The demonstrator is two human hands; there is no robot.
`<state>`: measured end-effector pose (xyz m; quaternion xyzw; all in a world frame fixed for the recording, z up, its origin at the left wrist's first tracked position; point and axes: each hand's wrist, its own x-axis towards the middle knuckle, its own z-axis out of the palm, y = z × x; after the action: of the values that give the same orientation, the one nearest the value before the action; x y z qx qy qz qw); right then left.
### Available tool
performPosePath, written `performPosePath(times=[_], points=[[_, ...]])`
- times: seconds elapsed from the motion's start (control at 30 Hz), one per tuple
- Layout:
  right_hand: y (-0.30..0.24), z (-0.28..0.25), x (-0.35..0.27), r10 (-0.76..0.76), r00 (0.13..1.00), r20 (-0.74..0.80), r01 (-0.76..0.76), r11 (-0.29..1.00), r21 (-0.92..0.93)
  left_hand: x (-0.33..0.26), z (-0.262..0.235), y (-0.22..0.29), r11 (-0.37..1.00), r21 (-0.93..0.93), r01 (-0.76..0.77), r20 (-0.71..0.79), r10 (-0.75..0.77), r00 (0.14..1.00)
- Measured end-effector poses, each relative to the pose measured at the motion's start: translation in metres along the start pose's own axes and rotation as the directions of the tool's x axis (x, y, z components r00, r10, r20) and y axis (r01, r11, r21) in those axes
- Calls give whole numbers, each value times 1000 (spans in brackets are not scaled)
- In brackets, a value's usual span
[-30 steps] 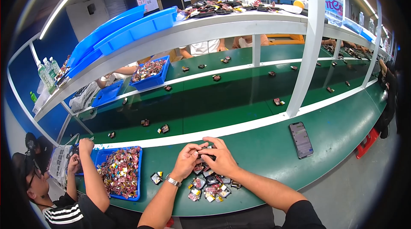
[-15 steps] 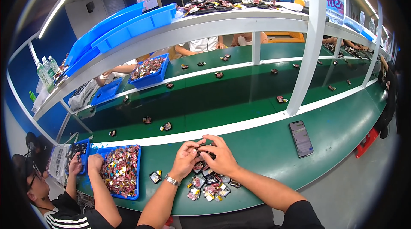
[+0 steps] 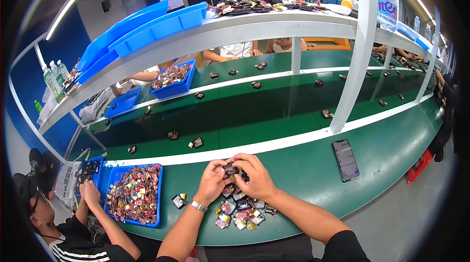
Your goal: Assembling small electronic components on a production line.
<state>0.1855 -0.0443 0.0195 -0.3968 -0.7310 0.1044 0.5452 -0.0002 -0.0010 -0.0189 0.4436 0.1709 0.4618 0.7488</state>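
Observation:
A small black electronic piece (image 3: 230, 168) is pinched between the fingers of both my hands, above the near green bench. My left hand (image 3: 211, 184), with a metal watch on its wrist, grips it from the left. The fingers of my right hand (image 3: 256, 178) close on it from the right and partly cover it. Just below my hands lies a loose pile (image 3: 241, 218) of similar small pieces, with black casings, dark red parts and silver and yellow bits. One more such piece (image 3: 179, 201) lies apart, left of my left wrist.
A blue bin (image 3: 160, 203) full of small parts stands at left, beside a co-worker's joined hands (image 3: 89, 192). A phone (image 3: 346, 160) lies at right. Beyond a white rail (image 3: 210, 153), scattered pieces lie on the green surface. Shelf posts (image 3: 356, 61) rise ahead.
My fingers have shifted on the black piece, and more of it shows now. The co-worker's hand has moved from the blue bin to their other hand.

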Motion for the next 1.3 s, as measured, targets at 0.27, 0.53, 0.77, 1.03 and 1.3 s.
performPosePath(times=[0.27,0.53,0.77,1.03,1.3], points=[[0,4,-3,94,996,7,-94,995,-42,1,7,1,1000,6,2,3,-2,1000],[4,10,-5,154,988,-2,-154,988,-20,2,8,0,998,58,22,-4,-21,1000],[5,11,-5,73,995,-73,-81,989,-125,2,10,-2,999,35,-4,-17,5,1000],[8,13,-6,139,986,-95,-148,984,-96,3,6,-4,996,84,27,-43,-23,999],[6,11,-7,244,969,-25,-246,962,-119,3,5,-6,995,99,4,-37,0,999]])
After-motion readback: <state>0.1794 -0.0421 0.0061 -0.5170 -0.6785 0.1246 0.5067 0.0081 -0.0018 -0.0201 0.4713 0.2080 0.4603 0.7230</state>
